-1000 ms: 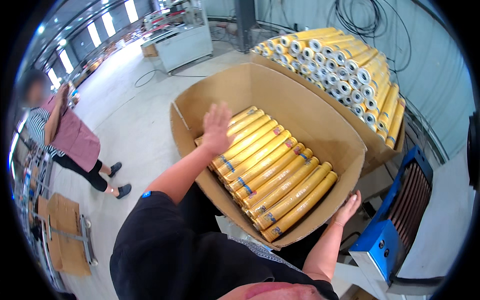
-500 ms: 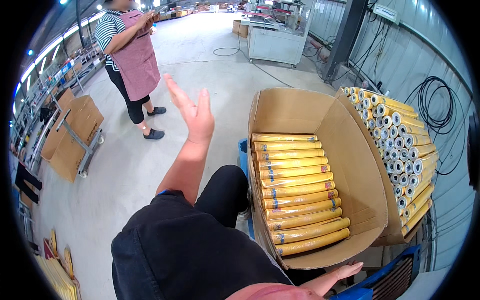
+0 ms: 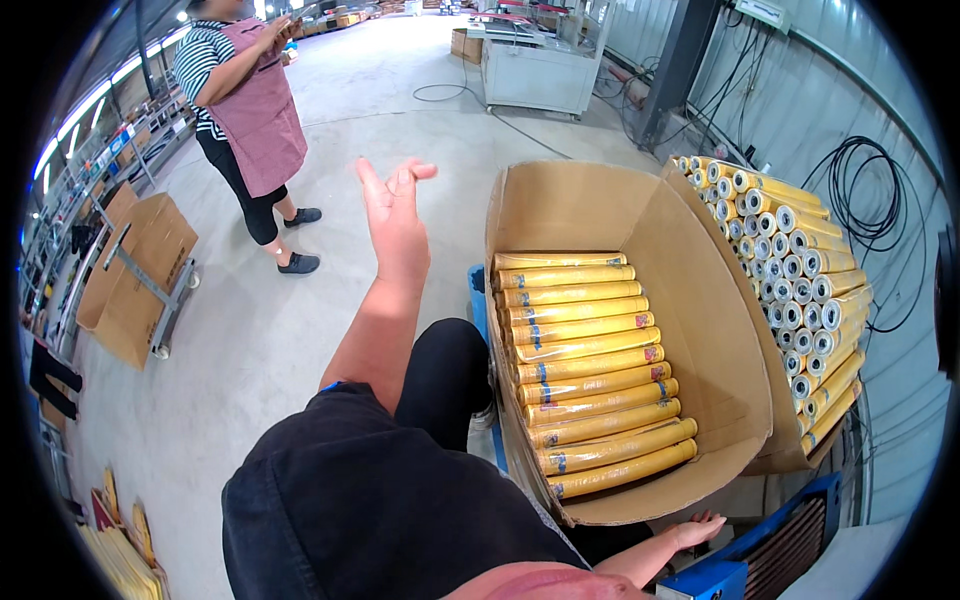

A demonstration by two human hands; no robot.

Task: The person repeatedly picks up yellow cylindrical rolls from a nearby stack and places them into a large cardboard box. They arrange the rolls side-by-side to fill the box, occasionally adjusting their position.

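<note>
My left hand is raised in the air with fingers spread, holding nothing, left of a large open cardboard box. Inside the box lie several yellow rolls side by side in a neat layer. My right hand hangs low by the box's near corner, open and empty, close to the cardboard edge. Behind the box, a stack of more yellow rolls shows its white core ends.
A person in a pink apron stands on the concrete floor at upper left. Flat cardboard on a wheeled cart sits at left. A blue frame is by my right hand. Black cable coils hang on the wall; a white machine stands behind.
My view has swung left, away from the box. My left hand lifted off the rolls in the box and now hangs raised in the air. My right hand stays low by the box corner.
</note>
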